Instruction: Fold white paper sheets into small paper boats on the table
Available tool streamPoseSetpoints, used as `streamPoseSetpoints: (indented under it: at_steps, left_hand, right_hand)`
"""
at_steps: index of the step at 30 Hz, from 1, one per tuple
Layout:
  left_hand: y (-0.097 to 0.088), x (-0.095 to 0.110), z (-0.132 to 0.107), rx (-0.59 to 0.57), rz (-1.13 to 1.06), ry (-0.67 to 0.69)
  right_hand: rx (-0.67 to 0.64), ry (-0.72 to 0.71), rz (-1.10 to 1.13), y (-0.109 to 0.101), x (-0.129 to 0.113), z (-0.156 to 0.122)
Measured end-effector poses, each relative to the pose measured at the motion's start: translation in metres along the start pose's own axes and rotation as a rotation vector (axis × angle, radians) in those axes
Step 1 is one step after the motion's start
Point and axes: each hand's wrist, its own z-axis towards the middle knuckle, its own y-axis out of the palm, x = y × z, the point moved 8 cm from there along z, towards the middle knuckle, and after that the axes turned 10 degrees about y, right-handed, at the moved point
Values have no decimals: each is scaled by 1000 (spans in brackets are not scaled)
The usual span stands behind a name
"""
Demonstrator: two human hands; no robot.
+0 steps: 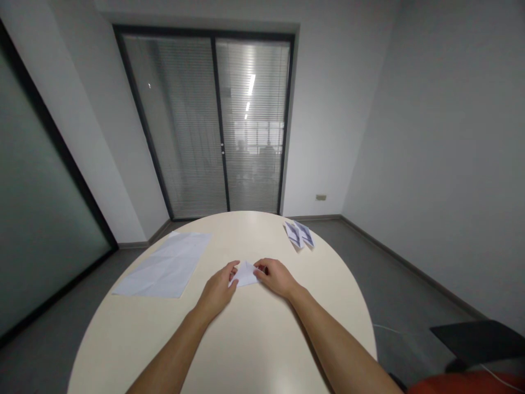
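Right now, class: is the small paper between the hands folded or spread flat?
Folded: the small paper shows a pointed, compact shape, pinched between left hand and right hand.

I am seated in an office meeting room: a round cream table (246, 339), bare grey walls (430, 137), grey floor (394, 273), and a glazed door with slatted blinds (213, 126) onto another lit workspace.

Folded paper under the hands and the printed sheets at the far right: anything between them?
Nothing: in the head view, only bare table separates the folded paper from the printed sheets.
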Motion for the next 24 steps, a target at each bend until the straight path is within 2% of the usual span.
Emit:
streamPoseSetpoints:
  at_steps: [13,20,24]
  left_hand:
    - [4,-2,-1,57,15,171]
    - [11,-1,-1,-14,47,166]
    - [12,4,-2,-49,71,209]
  right_hand:
    - [2,3,-4,2,5,0]
    - [-16,-182,-54,4,-9,-4]
    - [-51,-264,-79,4,-15,-7]
